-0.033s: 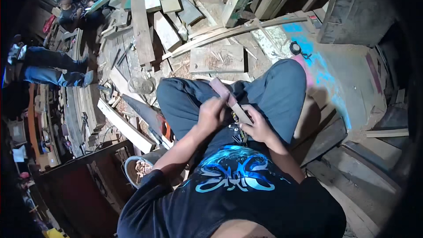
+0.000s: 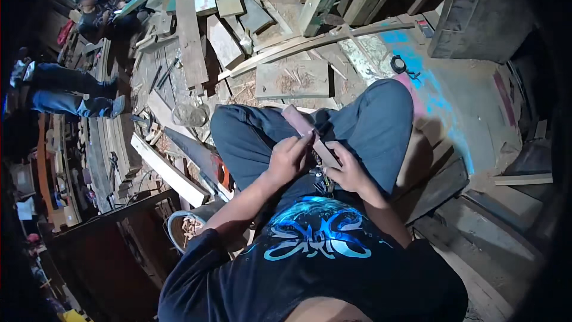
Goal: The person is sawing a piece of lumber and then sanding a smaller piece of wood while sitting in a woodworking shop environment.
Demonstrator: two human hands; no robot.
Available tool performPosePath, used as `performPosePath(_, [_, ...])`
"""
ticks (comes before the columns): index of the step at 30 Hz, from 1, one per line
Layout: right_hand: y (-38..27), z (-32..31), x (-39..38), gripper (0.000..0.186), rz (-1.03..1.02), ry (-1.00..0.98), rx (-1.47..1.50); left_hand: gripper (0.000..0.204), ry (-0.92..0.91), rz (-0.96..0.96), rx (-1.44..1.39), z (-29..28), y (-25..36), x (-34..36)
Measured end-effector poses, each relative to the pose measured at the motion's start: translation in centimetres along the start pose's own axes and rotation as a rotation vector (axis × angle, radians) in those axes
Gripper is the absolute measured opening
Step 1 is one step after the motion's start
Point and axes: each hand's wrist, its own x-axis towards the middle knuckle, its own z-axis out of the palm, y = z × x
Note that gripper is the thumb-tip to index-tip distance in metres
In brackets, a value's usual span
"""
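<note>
A short, flat, stick-like strip [image 2: 297,120] slants over my lap, pinkish at its far end and tan-grey at its near end. Whether it is one piece or two laid together I cannot tell. My left hand [image 2: 288,160] is closed at its middle, fingertips pressed against its surface. My right hand [image 2: 349,170] grips the near end, thumb on one side and fingers on the other. Just below the strip, a bunch of small metal items [image 2: 322,182] lies against my waist; its details are too small to make out.
Ahead lies a wooden block [image 2: 293,80] with shavings on it. At my left are a handsaw [image 2: 193,152], a pale plank [image 2: 168,170] and a bucket [image 2: 174,226] of wood scraps. A roll of black tape [image 2: 398,64] lies beyond my right knee. Two people [image 2: 74,89] are at far left.
My left hand has shifted slightly down, and its fingers now reach out along the strip instead of curling in a tighter fist. My right hand keeps its grip in the same place.
</note>
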Motion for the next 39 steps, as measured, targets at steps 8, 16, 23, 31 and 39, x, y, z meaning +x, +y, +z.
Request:
performPosePath(8, [-0.2, -0.3, -0.3, 0.054, 0.025, -0.036, 0.055, 0.041, -0.049, -0.075, 0.009, 0.6, 0.6, -0.9])
performPosePath(16, [-0.7, -0.3, -0.3, 0.051, 0.088, -0.066, 0.106, 0.040, -0.052, -0.075, -0.001, 0.2, 0.9, -1.0])
performPosePath(23, [0.0, -0.5, -0.1, 0.052, 0.046, -0.062, 0.029, 0.041, 0.023, -0.012, -0.036, 0.5, 0.1, -0.2])
performPosePath(31, [-0.5, -0.5, -0.3, 0.051, 0.087, -0.073, 0.088, 0.043, -0.024, -0.053, 0.004, 0.3, -0.2, -1.0])
performPosePath(39, [-0.4, -0.3, -0.1, 0.049, 0.060, -0.052, 0.126, 0.053, -0.050, 0.022, -0.002, 0.2, 0.0, -0.7])
